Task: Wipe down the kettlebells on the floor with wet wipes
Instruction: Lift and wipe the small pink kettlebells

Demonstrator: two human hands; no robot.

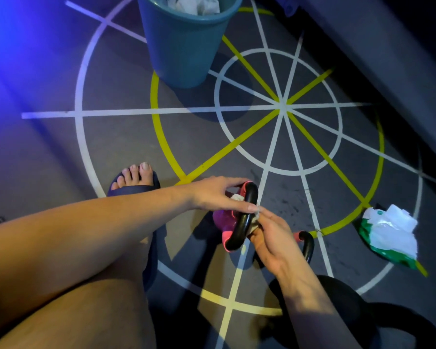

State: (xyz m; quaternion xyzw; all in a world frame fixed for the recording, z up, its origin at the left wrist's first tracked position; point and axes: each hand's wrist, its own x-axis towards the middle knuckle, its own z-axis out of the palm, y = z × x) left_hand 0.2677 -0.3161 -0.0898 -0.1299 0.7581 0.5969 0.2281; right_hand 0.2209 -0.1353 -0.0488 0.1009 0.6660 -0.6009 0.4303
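Observation:
A pink kettlebell [224, 217] with a black handle [244, 220] stands on the floor in the lower middle of the head view. My left hand [217, 192] reaches across and holds the top of the handle, thumb and fingers around it. My right hand [269, 238] pinches a white wet wipe [256, 219] against the right side of the handle. A bit of the wipe [237, 197] also shows inside the handle loop. A second kettlebell handle [308, 245], black with pink ends, sits just behind my right hand.
A blue bucket [184, 46] holding used white wipes stands at the top. A green and white wipe pack [390, 235] lies open on the floor at the right. A large black kettlebell [350, 311] sits at the bottom right. My sandalled foot [136, 180] is left of the kettlebell.

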